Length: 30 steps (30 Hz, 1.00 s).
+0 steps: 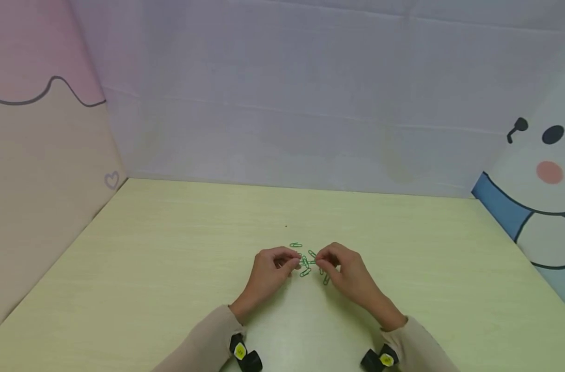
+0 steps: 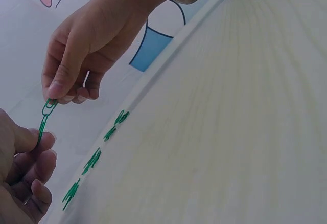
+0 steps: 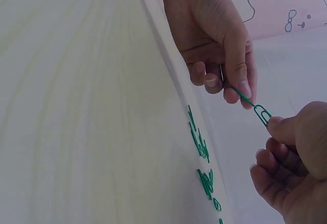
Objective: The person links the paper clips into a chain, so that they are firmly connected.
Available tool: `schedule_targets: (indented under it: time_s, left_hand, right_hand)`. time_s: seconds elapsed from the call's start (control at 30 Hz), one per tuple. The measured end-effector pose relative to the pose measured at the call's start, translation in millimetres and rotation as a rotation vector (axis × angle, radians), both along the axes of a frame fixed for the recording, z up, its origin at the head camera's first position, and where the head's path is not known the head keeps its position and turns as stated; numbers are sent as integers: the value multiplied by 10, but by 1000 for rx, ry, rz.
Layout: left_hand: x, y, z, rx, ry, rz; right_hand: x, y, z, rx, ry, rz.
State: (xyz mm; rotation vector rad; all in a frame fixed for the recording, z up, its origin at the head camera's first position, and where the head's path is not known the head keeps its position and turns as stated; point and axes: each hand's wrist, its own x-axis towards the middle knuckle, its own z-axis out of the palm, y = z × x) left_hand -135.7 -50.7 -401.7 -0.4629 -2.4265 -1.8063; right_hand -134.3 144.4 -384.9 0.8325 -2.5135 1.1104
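Note:
Above the table, my left hand pinches a green paper clip between thumb and forefinger. Facing it, my right hand pinches a second green paper clip by its far end. The two clips meet end to end in the gap between the hands, looking hooked together in both wrist views. Beneath and around the fingertips lie several loose green paper clips on the tabletop. One lone paper clip rests a little farther back. The other fingers of both hands are curled loosely.
The pale wooden table spreads out on all sides of the hands. A whitish cloth wall closes off the back, and printed panels stand at the sides. A tiny dark speck marks the tabletop behind the clips.

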Motion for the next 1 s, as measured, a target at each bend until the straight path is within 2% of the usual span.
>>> schedule_targets:
  time_s: [0.3,0.47,0.63,0.9,1.0]
  left_hand:
    - [8,8,1,-30,-29,-91]
    - [17,2,4,-21,-44,-125]
    - [13,-1,-11,-34,-38,-121]
    - [19,6,-20,-78,38,-71]
    - [22,5,-22,-66,56,-79]
  right_hand:
    - [53,-24,98,-47,-10,-55]
    - [76,-52,132,-84,15,-52]
    - [84,-69,153,-83,49,-53]
    - [121,-84,177,-74,63,-47]
    - [133,-96,179,-72,71,-48]
